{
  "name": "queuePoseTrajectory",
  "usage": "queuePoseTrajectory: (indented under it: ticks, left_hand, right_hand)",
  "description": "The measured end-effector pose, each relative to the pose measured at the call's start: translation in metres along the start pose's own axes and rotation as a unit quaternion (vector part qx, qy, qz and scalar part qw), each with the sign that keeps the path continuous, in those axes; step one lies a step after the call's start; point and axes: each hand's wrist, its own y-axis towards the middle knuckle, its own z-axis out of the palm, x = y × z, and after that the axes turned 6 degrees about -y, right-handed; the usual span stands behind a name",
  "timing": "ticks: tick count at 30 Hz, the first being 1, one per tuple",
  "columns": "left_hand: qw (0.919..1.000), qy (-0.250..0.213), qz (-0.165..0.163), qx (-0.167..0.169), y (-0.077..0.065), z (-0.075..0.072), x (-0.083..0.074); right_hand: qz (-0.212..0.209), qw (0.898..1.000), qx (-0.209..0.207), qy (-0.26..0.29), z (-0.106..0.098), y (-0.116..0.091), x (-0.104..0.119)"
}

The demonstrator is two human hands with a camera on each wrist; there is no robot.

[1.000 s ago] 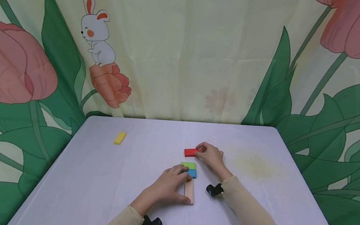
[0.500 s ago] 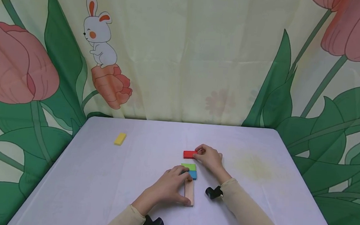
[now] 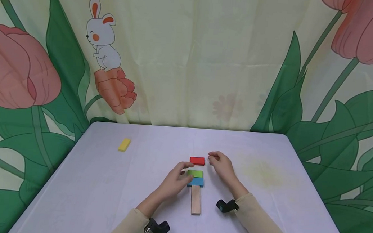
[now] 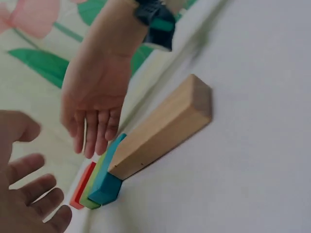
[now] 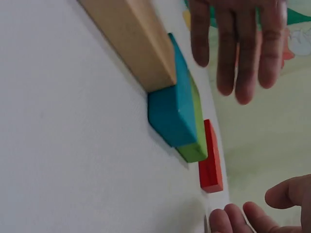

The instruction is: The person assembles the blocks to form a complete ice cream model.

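On the white table lies a long plain wooden block (image 3: pixel 195 201), its far end against a blue block (image 3: pixel 196 182) set crosswise. A green block (image 3: pixel 196 174) sits directly behind the blue one, and a red block (image 3: pixel 197 161) lies beyond it across a small gap. My left hand (image 3: pixel 174 181) hovers at the left of the green and blue blocks, overlapping their left ends in the head view, fingers relaxed around nothing. Right of the red block, my right hand (image 3: pixel 222 166) is apart from it with loosely bent fingers, holding nothing.
A yellow block (image 3: pixel 124 145) lies alone toward the back left of the table (image 3: pixel 81 181). Behind the table's far edge hangs a curtain (image 3: pixel 190 59) printed with tulips and a rabbit. Each wrist wears a small black camera (image 3: pixel 227 206).
My right hand has let go of the red block and drawn back to the right. The left hand has lifted off the wooden and blue blocks, moving slightly up and away.
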Motion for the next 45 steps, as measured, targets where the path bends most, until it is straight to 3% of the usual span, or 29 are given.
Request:
queuePoseTrajectory:
  ticks: [4, 9, 20, 30, 45]
  left_hand:
    - [0.9935, -0.099, -0.034, -0.045, 0.011, -0.003, 0.009]
    - [0.9868, -0.141, -0.063, -0.049, 0.020, -0.001, 0.019]
    - [0.9877, -0.124, -0.084, -0.045, 0.026, 0.000, 0.018]
    - [0.9875, -0.142, -0.066, -0.018, 0.022, -0.003, 0.020]
    - [0.9858, -0.148, -0.078, 0.000, 0.010, -0.006, 0.018]
  right_hand:
    - [0.012, 0.998, 0.034, 0.046, -0.001, -0.005, 0.003]
    - [0.017, 0.996, 0.056, 0.065, 0.003, -0.009, 0.003]
    - [0.040, 0.993, 0.073, 0.086, 0.007, -0.015, 0.004]
    - [0.032, 0.992, 0.077, 0.090, 0.008, -0.019, 0.003]
    - [0.025, 0.992, 0.079, 0.091, 0.011, -0.034, 0.001]
